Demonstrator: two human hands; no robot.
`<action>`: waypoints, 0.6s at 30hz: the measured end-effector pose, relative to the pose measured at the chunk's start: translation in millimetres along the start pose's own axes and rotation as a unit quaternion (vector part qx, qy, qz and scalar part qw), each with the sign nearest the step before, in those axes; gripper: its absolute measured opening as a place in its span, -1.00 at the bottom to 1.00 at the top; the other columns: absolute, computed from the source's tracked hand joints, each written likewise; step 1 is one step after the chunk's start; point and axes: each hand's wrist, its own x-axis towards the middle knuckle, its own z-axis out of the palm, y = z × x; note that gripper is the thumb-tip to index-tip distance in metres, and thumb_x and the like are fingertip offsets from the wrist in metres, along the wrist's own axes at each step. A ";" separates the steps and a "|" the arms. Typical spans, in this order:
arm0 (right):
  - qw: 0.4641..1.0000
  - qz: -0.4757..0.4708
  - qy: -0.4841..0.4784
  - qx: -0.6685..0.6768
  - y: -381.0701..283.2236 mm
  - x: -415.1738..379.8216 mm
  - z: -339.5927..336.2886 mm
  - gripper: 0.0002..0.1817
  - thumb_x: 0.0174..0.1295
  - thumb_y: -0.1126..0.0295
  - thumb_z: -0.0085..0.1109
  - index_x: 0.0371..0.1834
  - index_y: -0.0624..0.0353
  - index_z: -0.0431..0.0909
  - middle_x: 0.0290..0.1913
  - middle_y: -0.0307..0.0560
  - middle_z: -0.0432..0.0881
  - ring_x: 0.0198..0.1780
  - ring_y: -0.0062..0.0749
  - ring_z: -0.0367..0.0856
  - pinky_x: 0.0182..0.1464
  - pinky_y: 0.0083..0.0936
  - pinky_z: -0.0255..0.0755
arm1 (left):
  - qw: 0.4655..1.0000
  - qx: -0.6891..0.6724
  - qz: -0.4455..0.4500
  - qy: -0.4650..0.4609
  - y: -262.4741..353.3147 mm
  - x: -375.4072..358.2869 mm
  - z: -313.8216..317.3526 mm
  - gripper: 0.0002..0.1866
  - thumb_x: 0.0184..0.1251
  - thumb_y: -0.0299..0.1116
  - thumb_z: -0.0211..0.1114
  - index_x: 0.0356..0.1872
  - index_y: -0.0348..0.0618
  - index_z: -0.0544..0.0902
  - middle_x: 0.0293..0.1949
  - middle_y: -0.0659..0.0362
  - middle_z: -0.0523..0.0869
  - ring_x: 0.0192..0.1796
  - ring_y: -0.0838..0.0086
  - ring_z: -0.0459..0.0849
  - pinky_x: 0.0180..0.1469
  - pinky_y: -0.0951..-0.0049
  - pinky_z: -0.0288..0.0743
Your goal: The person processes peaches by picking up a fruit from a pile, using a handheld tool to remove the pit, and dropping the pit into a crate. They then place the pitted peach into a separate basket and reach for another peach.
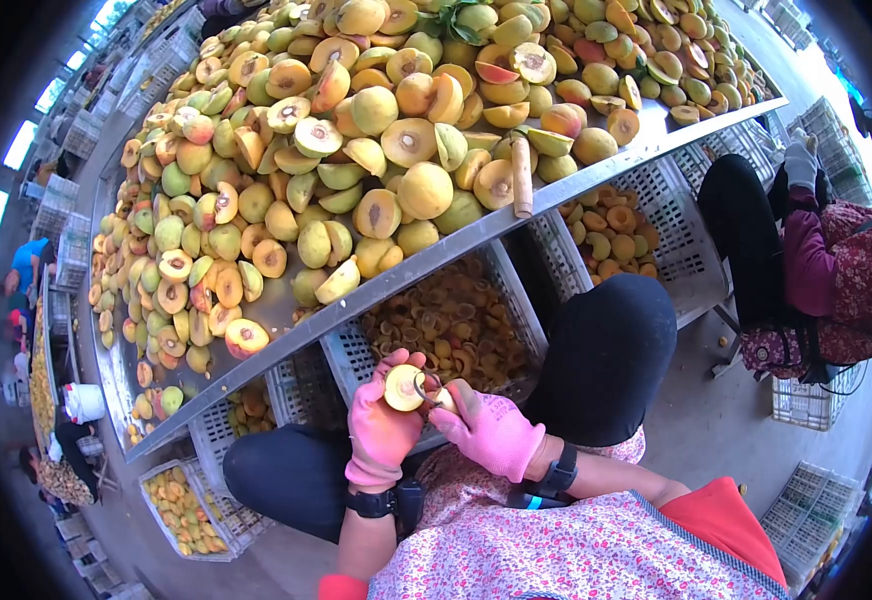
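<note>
Pink gloves cover both of my hands, which are close together above my lap, in front of the metal table edge. My left hand point(384, 425) is closed around a halved peach point(404, 388), its cut face turned up. In my right hand point(486, 428) is a small tool with a curved metal loop point(430, 383), which touches the peach half; the fingers hide most of its handle. Just beyond my hands sits a crate of peels and fruit pieces point(446, 325). Halved peaches point(376, 213) are heaped on the table above.
A wooden-handled tool point(522, 178) lies at the metal table's edge point(356, 300). Crates of peach halves point(611, 232) stand below it, another crate point(186, 510) at lower left. A person point(816, 255) sits at the right; others are at the far left.
</note>
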 end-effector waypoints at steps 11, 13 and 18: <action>0.991 -0.021 -0.067 -0.113 -3.8 5.4 7.7 -0.57 0.51 0.03 0.00 -0.03 0.26 0.36 -0.31 0.28 0.68 -0.26 0.19 0.71 -0.23 0.01 0.53 | 0.994 0.020 0.037 0.097 -10.8 -6.1 15.3 -0.61 0.57 0.03 0.10 -0.01 -0.09 0.62 -0.02 0.10 0.72 0.03 0.19 0.70 0.14 0.12 0.60; 0.990 -0.035 -0.067 -0.120 0.6 6.4 10.0 -0.57 0.52 0.03 -0.01 -0.03 0.27 0.36 -0.33 0.28 0.68 -0.27 0.19 0.70 -0.25 0.00 0.53 | 0.990 0.024 0.051 0.127 -16.2 -6.7 21.0 -0.61 0.62 0.04 0.05 -0.01 -0.07 0.61 -0.07 0.15 0.70 -0.04 0.32 0.69 0.05 0.25 0.62; 0.985 0.011 -0.113 -0.127 2.3 9.6 12.2 -0.57 0.52 0.03 -0.01 -0.01 0.25 0.33 -0.27 0.29 0.69 -0.24 0.23 0.69 -0.24 -0.02 0.53 | 0.975 0.088 0.097 0.179 -26.6 -8.7 31.8 -0.62 0.61 0.02 0.08 -0.01 -0.09 0.60 -0.12 0.17 0.68 -0.09 0.39 0.67 0.01 0.34 0.61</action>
